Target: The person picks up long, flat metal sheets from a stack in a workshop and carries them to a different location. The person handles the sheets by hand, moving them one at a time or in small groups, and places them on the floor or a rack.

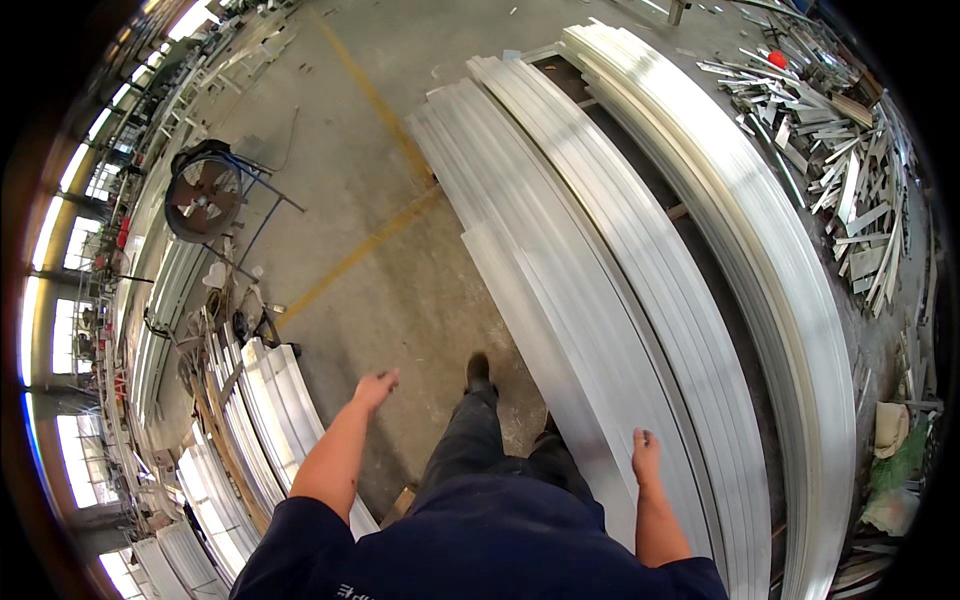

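My left hand (375, 388) hangs over the bare concrete floor (420, 300), its fingers loosely bent and apart, with nothing seen in it. To the right, my right hand (647, 453) is held out above a stack of long silver metal profiles (560, 290). Its fingers are half curled and open around nothing visible, and I cannot tell any contact with the metal. One dark boot (480, 372) shows ahead of my body on the floor, left of the stack; the other is mostly hidden by my leg and the profiles.
More long profiles (740, 190) lie farther right, with a heap of metal offcuts (850, 170) beyond. A drum fan (203, 197) on a blue frame stands at the left. White profiles (285, 400) lie near my left arm. Yellow lines (360, 252) mark the floor.
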### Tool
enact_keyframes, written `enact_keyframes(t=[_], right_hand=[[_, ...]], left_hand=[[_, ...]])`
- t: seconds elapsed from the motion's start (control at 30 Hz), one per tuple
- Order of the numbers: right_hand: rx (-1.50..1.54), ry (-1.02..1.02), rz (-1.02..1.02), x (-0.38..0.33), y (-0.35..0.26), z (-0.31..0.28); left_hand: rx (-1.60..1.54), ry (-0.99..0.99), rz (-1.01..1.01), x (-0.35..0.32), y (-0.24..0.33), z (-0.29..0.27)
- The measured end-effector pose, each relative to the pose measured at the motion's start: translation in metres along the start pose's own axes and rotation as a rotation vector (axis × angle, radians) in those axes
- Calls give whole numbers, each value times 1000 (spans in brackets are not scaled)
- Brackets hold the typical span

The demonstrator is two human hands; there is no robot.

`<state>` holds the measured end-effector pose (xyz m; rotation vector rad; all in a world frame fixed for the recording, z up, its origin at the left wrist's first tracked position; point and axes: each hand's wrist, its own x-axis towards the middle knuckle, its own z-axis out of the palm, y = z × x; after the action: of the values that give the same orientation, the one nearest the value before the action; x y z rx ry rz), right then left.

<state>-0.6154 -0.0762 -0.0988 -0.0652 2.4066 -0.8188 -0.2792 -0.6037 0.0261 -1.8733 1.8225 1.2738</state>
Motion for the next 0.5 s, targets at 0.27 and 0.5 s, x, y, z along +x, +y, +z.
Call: enact_keyframes(t=[0.27, 0.5], right_hand=[[55, 423, 443, -44, -21, -4], [-279, -13, 825, -253, -96, 76]], left_hand=[[-186, -84, 170, 312, 184, -1], [55, -617, 97, 506, 291, 118]])
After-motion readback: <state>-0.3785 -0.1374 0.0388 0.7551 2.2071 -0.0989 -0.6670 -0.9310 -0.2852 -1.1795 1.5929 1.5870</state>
